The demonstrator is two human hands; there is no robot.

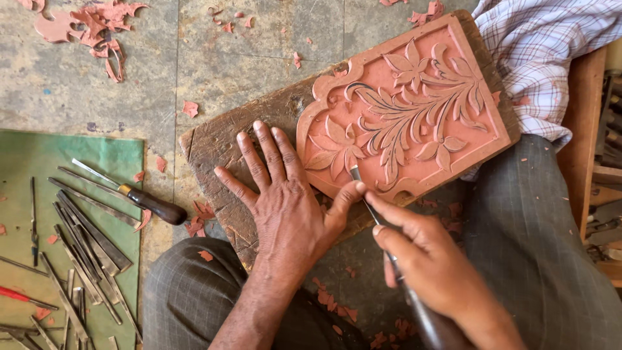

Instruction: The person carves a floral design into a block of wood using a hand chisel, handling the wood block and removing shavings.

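The right hand is closed around a slim carving tool, its dark handle running back under the palm toward the near edge and its metal tip resting on the near-left part of a terracotta-coloured relief panel. The left hand lies open, fingers spread flat on a worn wooden board, with the thumb pressed against the tool's shaft just beside the tip. The panel, carved with leaves and flowers inside a raised border, sits tilted on that board, right of the left hand's fingers and touching them at its scalloped end. The board rests across the person's knees, clad in grey trousers, over a stone floor. Pinkish shavings lie scattered on the floor at far left. To the left, well apart from both hands, a green mat carries a row of metal chisels, one with a dark wooden handle. A checked cloth lies at far right.
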